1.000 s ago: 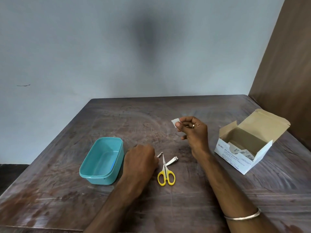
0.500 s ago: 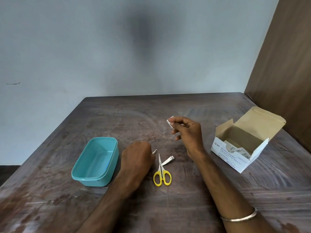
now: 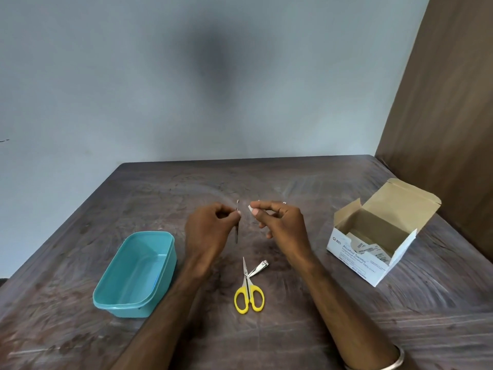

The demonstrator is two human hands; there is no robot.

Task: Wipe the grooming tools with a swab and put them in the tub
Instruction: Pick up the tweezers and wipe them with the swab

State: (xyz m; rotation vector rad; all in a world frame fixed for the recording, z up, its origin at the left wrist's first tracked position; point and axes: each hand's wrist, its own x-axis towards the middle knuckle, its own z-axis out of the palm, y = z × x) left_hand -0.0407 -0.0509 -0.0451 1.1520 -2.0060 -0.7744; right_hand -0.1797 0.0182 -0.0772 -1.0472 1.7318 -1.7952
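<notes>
Pinching a thin metal tool (image 3: 236, 225) only near its top, the left hand (image 3: 206, 231) could let it swing or slip when rubbed. The swab (image 3: 250, 208), pinched small by the right hand (image 3: 280, 222), could be dropped onto the bench (image 3: 293, 329).

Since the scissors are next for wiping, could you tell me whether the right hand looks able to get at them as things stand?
Probably yes, once freed. The scissors lie uncovered on the table just below the right hand, only the nail clipper touching their blades. That hand pinches the swab, so it lacks a spare grip.
</notes>
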